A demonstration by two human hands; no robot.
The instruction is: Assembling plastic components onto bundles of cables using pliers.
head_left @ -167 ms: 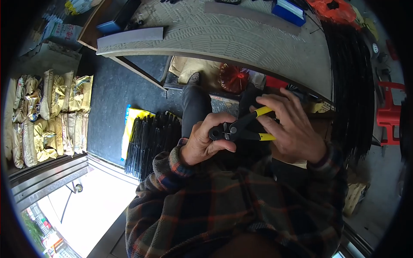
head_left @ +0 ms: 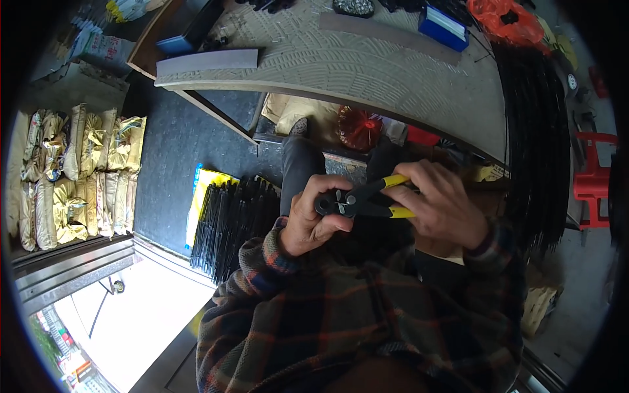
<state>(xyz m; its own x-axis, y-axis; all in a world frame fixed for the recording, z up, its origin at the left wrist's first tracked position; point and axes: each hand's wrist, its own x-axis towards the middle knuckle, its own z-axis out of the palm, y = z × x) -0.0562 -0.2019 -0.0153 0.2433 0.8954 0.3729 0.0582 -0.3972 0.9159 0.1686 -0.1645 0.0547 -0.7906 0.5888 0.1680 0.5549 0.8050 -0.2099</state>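
Note:
Over my lap I hold a pair of pliers (head_left: pixel 359 200) with black-and-yellow handles, spread apart in a V. My left hand (head_left: pixel 308 221) is closed about its dark head, thumb below and fingers above. At the jaws sits a black rounded end with a hole (head_left: pixel 324 204); whether it is part of the tool I cannot tell. My right hand (head_left: pixel 444 204) wraps the yellow grips, its fingers bent around the upper one and reaching between the two. Its palm side is hidden.
Ahead stands a workbench (head_left: pixel 386 78) bearing metal strips and a blue box (head_left: pixel 443 29). A bundle of thin black rods (head_left: pixel 229 223) is at my left, more black rods (head_left: pixel 534 144) hang at the right. Wrapped packages (head_left: pixel 82 144) are stacked far left; a red stool (head_left: pixel 593 177) stands far right.
My right hand's raised fingers have come down and curled onto the handles. The pliers' handles have drawn slightly left. The whole view has shifted a little.

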